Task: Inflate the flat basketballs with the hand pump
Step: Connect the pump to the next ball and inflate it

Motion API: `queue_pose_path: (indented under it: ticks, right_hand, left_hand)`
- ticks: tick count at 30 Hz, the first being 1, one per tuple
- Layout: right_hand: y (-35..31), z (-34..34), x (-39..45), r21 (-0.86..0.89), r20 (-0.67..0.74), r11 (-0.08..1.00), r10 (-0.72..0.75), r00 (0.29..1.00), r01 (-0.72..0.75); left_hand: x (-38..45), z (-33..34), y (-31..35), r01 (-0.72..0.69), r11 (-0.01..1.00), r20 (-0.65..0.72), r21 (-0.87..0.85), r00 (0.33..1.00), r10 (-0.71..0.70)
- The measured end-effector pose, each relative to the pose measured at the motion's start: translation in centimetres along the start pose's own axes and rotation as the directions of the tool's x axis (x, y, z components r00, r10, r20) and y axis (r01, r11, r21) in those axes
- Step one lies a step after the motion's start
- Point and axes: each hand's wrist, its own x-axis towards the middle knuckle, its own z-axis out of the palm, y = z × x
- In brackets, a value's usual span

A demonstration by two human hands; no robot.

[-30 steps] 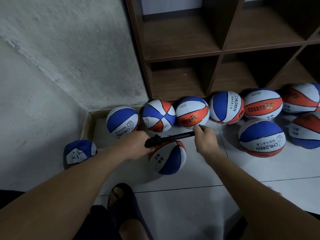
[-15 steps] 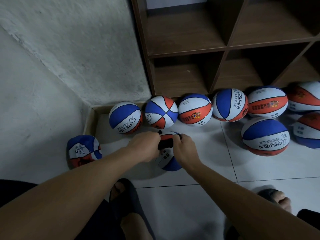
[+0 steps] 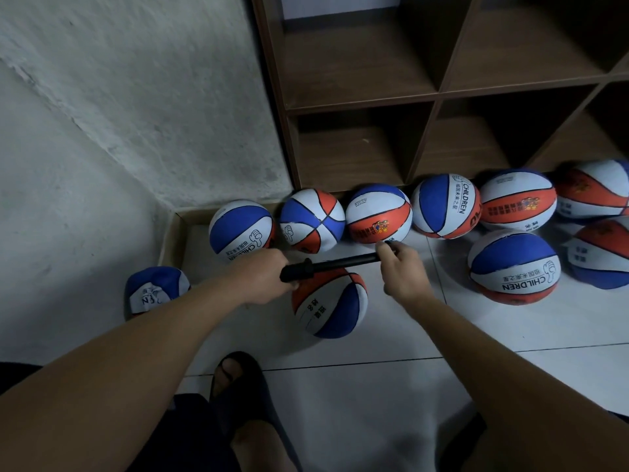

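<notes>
Black pump (image 3: 343,264) above a basketball (image 3: 332,304) panelled orange, white, blue

Brown wooden shelf unit (image 3: 439,93) is stood against rough grey wall (image 3: 136,97); cardboard strip (image 3: 170,233) laid left of it; dark sandal (image 3: 245,396) seen below

bare tiled floor (image 3: 391,386) nearside, basketball row (image 3: 377,218) blocking shelf (image 3: 357,158)

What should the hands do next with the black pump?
Probably push the two ends together again. The pump is pulled out long above the ball, with the left hand gripping the thick end and the right hand pinching the thin end, so a push should send air in.
</notes>
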Motion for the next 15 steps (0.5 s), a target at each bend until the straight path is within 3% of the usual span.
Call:
queue_pose_path:
  ticks: [4, 11, 15]
  right_hand:
    - [-0.8, 1.7, -1.0, -0.03, -0.016, 0.999, -0.025, 1.0, 0.025]
    - [-0.3, 6.6, -4.0, -0.079, 0.062, 0.993, -0.087, 0.994, 0.092]
    - [0.1, 7.7, -5.0, 0.0, 0.126, 0.994, -0.105, 0.986, 0.105]
  left_hand:
    - [0.1, 0.6, 0.1, 0.014, 1.0, 0.03, -0.024, 0.999, -0.013]
    - [-0.7, 0.3, 2.8, 0.011, 0.987, 0.019, 0.159, 1.0, -0.014]
    - [-1.1, 1.6, 3.6, 0.008, 0.981, 0.029, 0.192, 0.999, -0.014]
